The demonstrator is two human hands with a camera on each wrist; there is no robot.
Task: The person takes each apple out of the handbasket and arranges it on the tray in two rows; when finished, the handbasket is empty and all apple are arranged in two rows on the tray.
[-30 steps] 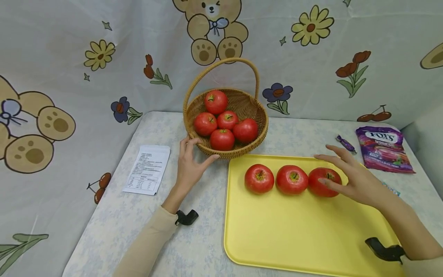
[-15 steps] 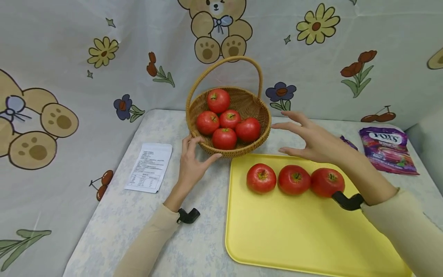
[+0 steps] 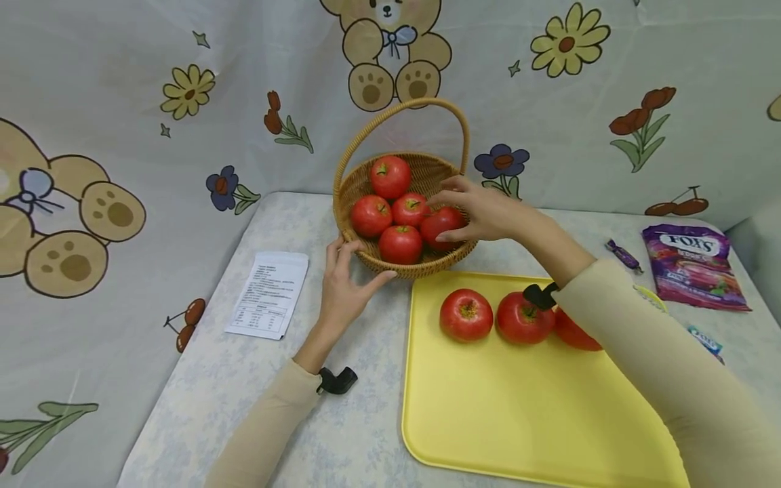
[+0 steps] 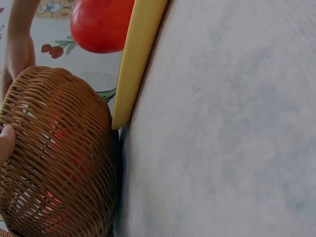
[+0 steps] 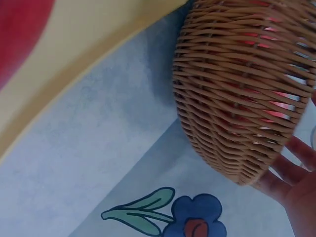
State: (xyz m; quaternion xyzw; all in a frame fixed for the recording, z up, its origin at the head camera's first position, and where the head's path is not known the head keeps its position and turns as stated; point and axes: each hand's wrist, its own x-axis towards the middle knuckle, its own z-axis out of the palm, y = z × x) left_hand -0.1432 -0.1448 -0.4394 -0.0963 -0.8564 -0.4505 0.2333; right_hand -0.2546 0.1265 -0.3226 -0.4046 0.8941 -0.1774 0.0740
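Observation:
A wicker basket (image 3: 427, 270) with an arched handle stands at the back, holding several red apples. My left hand (image 3: 342, 290) holds its front left rim, the thumb (image 4: 6, 140) against the woven wall in the left wrist view. My right hand (image 3: 485, 211) reaches over the right rim, fingers spread and bent around the rightmost apple (image 3: 441, 224) without closing on it. In the right wrist view the fingers of my right hand (image 5: 301, 192) show behind the basket's edge. In front lies a yellow tray (image 3: 518, 413) bearing three apples in a row, the right one (image 3: 576, 332) partly behind my right sleeve.
A purple candy bag (image 3: 695, 266) and a small wrapped candy (image 3: 624, 256) lie at the back right. Another small wrapper (image 3: 706, 341) is beside the tray. On the left is a white printed packet (image 3: 268, 295). A patterned cloth (image 3: 293, 47) hangs behind the table.
My right hand has moved left from above the tray's right apple, past the basket's right side, to the rightmost apple inside. My left hand stays at the basket's rim.

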